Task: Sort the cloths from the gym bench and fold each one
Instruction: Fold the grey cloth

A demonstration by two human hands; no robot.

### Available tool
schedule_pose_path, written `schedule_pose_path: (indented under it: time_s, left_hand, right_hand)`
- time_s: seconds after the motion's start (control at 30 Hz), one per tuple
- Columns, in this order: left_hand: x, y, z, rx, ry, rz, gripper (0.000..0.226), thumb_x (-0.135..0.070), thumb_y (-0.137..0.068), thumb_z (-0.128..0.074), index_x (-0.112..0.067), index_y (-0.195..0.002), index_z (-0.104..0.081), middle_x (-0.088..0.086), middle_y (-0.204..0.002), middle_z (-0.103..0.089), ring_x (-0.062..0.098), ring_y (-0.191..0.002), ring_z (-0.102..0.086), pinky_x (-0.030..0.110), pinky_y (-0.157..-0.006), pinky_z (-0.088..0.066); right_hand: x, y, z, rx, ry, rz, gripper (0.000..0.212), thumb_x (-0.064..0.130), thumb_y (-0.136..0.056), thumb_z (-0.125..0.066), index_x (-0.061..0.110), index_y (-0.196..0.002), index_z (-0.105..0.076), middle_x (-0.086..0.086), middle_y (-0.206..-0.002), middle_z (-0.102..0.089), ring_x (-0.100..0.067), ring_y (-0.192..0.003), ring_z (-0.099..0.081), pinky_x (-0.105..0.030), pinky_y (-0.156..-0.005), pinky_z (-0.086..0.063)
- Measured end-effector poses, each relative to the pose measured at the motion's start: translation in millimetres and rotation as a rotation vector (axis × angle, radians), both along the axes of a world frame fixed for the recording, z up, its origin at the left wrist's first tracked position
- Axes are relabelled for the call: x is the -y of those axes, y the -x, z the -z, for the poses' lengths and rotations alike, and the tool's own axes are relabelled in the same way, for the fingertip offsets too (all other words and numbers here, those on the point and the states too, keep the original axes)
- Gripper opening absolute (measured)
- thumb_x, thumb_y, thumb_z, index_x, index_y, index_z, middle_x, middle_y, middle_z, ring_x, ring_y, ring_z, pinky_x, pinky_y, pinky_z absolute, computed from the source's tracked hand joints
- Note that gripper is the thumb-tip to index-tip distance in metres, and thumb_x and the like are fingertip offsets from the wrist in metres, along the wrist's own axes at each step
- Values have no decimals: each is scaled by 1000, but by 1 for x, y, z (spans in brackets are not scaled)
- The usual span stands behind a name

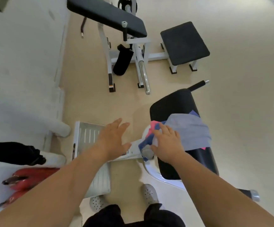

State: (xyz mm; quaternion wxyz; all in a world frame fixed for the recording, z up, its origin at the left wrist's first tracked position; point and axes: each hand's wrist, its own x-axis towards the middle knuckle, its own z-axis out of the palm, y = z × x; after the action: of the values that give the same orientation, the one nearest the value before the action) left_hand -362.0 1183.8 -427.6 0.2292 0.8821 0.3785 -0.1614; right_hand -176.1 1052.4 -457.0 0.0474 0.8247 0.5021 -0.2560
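A black padded gym bench [172, 104] stands at centre right. A pile of cloths lies across it: a large grey-blue cloth [190, 128] on top, a pink cloth [153, 126] and a dark blue cloth [146, 143] at its left edge, and a grey one [147, 152] hanging lower. My right hand [167, 143] rests on the left side of the pile with fingers spread and fairly straight. My left hand [113, 136] hovers to the left of the bench, fingers extended, holding nothing.
A metal footplate [87, 135] of a machine sits below my left hand. Another black bench machine [106, 15] and a square black seat [184, 43] stand farther away. Red kettlebells [23, 179] lie at the left. My shoes [149, 193] are on the beige floor.
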Motion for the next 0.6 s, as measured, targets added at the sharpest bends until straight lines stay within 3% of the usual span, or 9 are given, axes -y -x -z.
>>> schedule_pose_path:
  time_s: [0.1, 0.23, 0.43, 0.5, 0.6]
  left_hand:
    - [36, -56, 22, 29, 149, -25, 83, -55, -91, -61, -30, -159, -21, 2, -167, -21, 26, -151, -23, 39, -122, -24]
    - [57, -112, 50, 35, 263, -47, 65, -47, -83, -65, -24, -142, -48, 5, -143, -52, 30, -129, -52, 39, -104, -44]
    - [48, -163, 107, 42, 337, -165, 62, -35, -95, -63, -24, -151, -38, 2, -148, -49, 25, -130, -51, 30, -99, -41]
    - [40, -178, 126, 99, 395, -218, 58, -32, -96, -62, -31, -150, -40, -2, -139, -56, 23, -121, -57, 27, -92, -42]
    - [32, -198, 152, 179, 505, -322, 52, -32, -96, -55, -40, -146, -41, -11, -132, -58, 18, -118, -58, 35, -98, -48]
  right_hand:
    - [32, -55, 9, 39, 14, 28, 54, 52, -98, -50, 35, -147, -33, -4, -162, -23, -29, -148, -23, -49, -120, -20]
    - [43, -109, 42, 44, 37, 67, 63, 53, -101, -42, 37, -156, -17, -2, -169, -1, -30, -155, -4, -54, -123, -9]
    - [37, -144, 101, 92, -2, 83, 74, 63, -99, -28, 39, -157, 12, -4, -164, 29, -37, -153, 19, -59, -121, 3]
    - [41, -146, 116, 155, -31, 62, 78, 67, -97, -25, 38, -156, 16, -5, -162, 33, -39, -152, 20, -59, -121, 3]
    - [42, -149, 132, 189, -109, 59, 79, 70, -96, -24, 37, -157, 12, -7, -164, 30, -42, -153, 15, -58, -122, 1]
